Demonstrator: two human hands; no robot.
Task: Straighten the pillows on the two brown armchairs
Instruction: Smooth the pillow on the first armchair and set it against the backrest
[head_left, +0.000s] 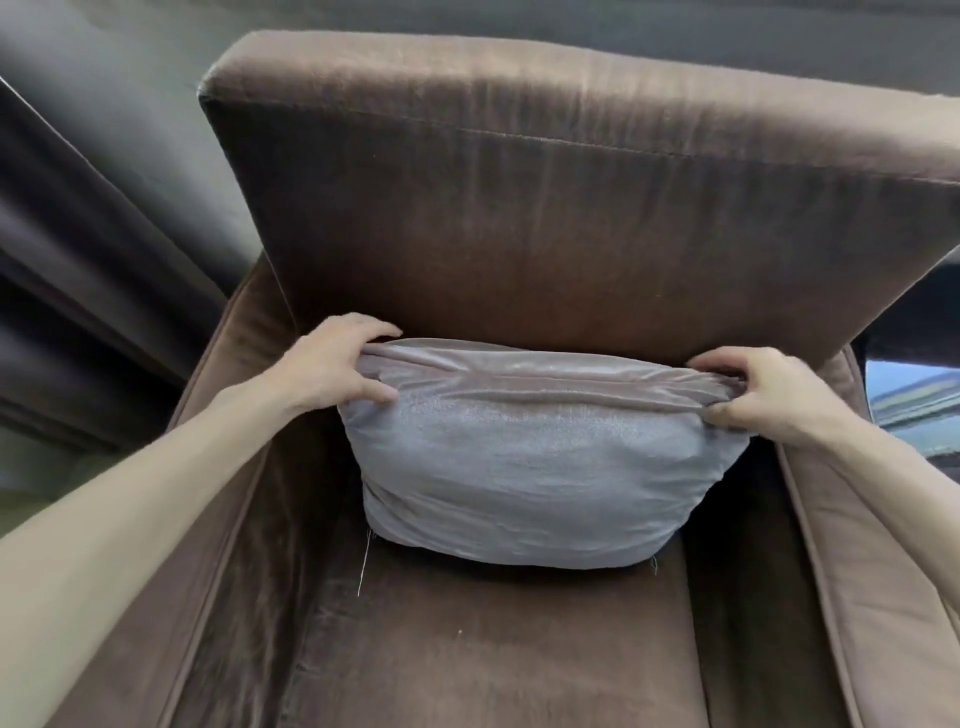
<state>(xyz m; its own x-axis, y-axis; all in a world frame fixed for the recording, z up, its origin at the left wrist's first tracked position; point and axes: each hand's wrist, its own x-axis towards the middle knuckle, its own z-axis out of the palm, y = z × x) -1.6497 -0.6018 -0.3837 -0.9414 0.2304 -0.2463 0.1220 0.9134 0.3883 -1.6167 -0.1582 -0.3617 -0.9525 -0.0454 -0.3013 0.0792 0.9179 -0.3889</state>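
Observation:
A grey-lilac pillow (530, 462) stands on the seat of a brown armchair (545, 208), leaning against the backrest. My left hand (337, 364) grips the pillow's top left corner, fingers over the top edge and thumb on the front. My right hand (758, 395) pinches the top right corner the same way. The pillow's top edge is folded into a ridge between my hands. A loose thread hangs from its lower left corner. Only this one armchair is in view.
The armrests (878, 561) rise on both sides of the seat (493, 649). Dark curtains (78, 260) hang to the left behind the chair. A dark glossy surface (914, 384) shows at the right edge.

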